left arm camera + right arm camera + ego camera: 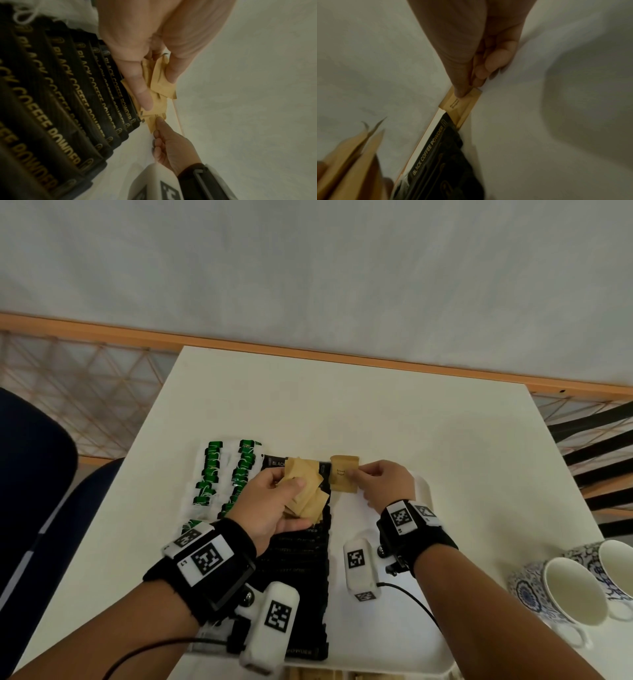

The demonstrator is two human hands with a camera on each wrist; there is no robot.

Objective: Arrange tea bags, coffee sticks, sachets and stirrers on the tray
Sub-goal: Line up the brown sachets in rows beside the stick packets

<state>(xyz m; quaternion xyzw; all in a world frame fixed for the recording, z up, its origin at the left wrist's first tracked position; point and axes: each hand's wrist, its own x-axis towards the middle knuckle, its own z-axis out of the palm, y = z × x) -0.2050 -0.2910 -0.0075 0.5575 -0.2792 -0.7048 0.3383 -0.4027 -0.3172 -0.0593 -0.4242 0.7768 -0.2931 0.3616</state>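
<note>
Desk: white desk bearing the tray.
Left hand: fingers curled round a fan of brown sachets.
Right hand: pinching one sachet above the tray, beside the coffee sticks.
Handling: likely light, limp paper; pinch an edge.

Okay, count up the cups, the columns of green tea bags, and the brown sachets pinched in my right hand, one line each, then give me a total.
Blue-patterned cups: 2
Columns of green tea bags: 2
Brown sachet in the right hand: 1
Total: 5
</note>
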